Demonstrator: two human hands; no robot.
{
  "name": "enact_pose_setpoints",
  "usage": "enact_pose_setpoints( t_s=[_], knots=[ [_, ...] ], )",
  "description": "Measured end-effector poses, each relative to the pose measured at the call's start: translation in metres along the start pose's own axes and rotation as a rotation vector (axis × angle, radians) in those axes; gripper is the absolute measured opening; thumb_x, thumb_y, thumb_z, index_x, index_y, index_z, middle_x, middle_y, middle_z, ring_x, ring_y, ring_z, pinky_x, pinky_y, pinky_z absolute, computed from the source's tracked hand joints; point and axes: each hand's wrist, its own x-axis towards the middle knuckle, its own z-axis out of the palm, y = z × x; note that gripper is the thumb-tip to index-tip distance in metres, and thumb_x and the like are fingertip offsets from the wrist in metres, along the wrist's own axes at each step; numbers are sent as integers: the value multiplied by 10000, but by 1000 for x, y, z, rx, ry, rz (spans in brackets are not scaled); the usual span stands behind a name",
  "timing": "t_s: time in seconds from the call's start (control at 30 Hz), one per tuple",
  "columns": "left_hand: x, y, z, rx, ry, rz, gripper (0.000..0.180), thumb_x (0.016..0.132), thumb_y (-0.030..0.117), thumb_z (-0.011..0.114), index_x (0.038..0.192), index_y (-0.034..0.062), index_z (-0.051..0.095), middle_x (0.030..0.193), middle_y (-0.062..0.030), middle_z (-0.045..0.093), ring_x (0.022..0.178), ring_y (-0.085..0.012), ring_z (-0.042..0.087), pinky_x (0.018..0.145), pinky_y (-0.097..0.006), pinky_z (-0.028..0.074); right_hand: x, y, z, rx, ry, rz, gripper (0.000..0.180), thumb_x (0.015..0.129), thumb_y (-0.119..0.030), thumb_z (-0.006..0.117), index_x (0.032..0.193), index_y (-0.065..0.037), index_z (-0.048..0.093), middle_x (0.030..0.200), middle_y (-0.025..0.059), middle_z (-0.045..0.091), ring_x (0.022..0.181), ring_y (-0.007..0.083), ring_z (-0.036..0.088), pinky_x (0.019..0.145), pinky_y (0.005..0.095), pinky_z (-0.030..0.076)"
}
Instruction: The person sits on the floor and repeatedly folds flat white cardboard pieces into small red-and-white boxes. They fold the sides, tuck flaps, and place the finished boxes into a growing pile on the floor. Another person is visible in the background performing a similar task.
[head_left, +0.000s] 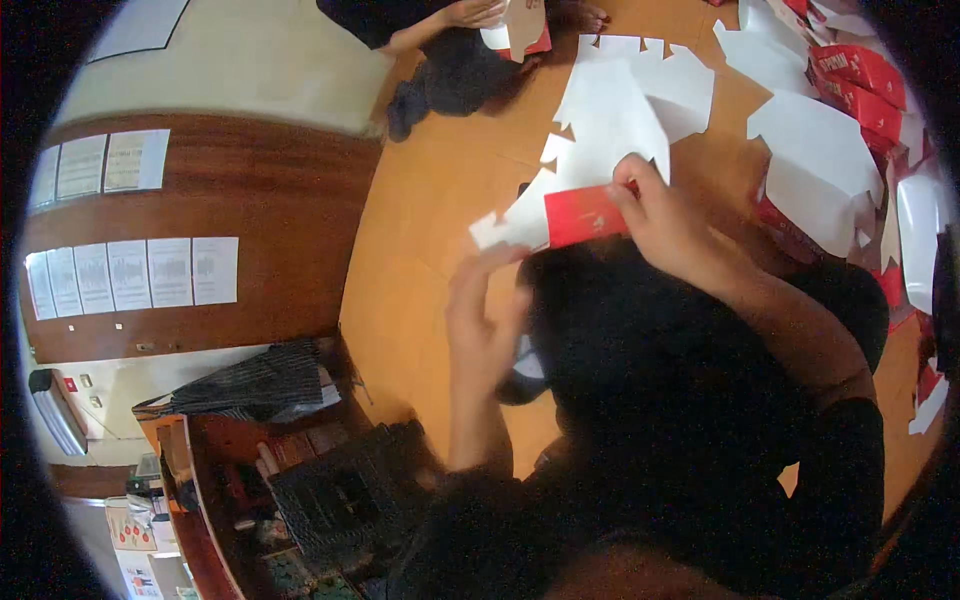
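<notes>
Unfolded white cardboard with a red panel, a box blank (610, 125), stretches out in front of me over the orange floor. Notches and small tabs run along its edges, and its red printed panel (575, 217) stands turned up toward me. My right hand (670, 215) pinches the right end of that panel between thumb and fingers. By the white flap at the panel's left end is my left hand (485, 310), smeared a little by motion. Its fingers reach up to the flap with the thumb held apart; whether they touch it I cannot tell.
White cardboard blanks (815, 165) and red box pieces (860, 85) pile up at the right. At the top, another person's hand (475, 12) holds a red and white box (525, 25). A wooden cabinet (205, 510) with a dark crate (340, 495) stands lower left.
</notes>
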Motion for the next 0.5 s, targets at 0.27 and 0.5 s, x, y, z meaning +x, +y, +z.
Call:
enact_pose_setpoints(
  t_s=[0.27, 0.5],
  knots=[
    [16, 11, 32, 277, 207, -93, 87, 859, 15, 680, 927, -12, 633, 921, -111, 603, 840, -215, 580, 735, -302, 479, -14, -40, -21, 77, -249, -33, 150, 964, -175, 579, 975, -28, 555, 807, 183, 604, 739, 340, 612, 673, 422, 471],
    [12, 9, 27, -196, 205, -242, 102, 802, 15, 742, 889, -3, 691, 879, -102, 635, 796, -215, 593, 732, -279, 470, -20, -45, -26, -104, -196, -3, 155, 963, -161, 580, 994, -9, 575, 790, 178, 599, 706, 252, 598, 674, 366, 468]
  ],
)
